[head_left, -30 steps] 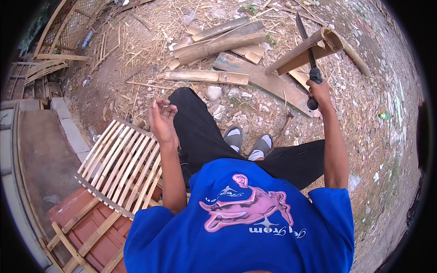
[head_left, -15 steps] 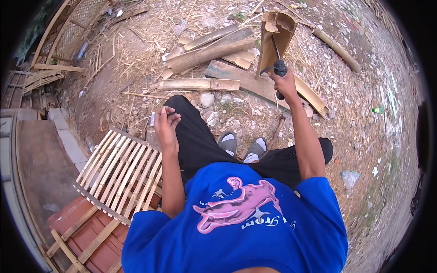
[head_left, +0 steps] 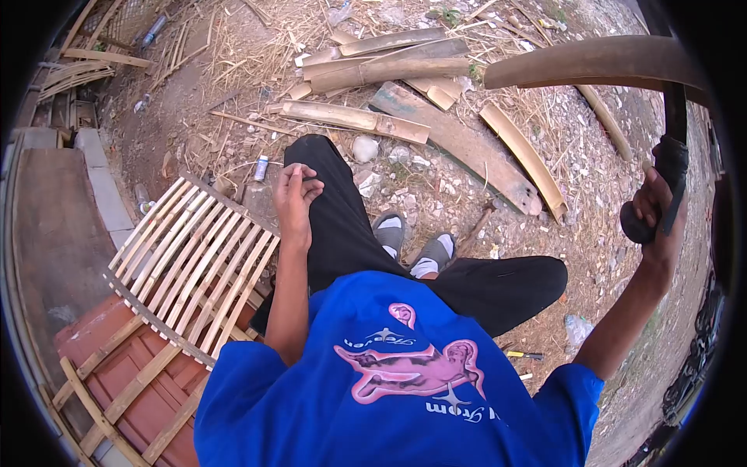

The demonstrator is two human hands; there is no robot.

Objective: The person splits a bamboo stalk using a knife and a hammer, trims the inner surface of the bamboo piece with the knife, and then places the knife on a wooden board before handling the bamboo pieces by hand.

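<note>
My right hand (head_left: 657, 214) is wrapped round the black handle of a machete (head_left: 672, 159), held up at the far right. A split bamboo piece (head_left: 591, 62) is up at the blade, which it partly hides; whether the edge is sunk into it I cannot make out. Over my left knee, my left hand (head_left: 297, 198) is raised with loosely bent fingers and nothing visible in it. A small white bottle (head_left: 261, 168) lies just beyond that hand. To the left of my leg leans a slatted bamboo panel (head_left: 194, 261).
Several split bamboo lengths (head_left: 389, 71) are piled ahead on the littered ground. Nearer lie a weathered board (head_left: 451, 140) and a bamboo half (head_left: 525, 159). Reddish-brown panelling (head_left: 101, 331) is under the slatted panel. A yellow-and-black tool (head_left: 523, 355) rests beside my right thigh.
My right hand has swung up and to the right, carrying the machete and bamboo piece from the front to the far right. My left hand stays near the knee.
</note>
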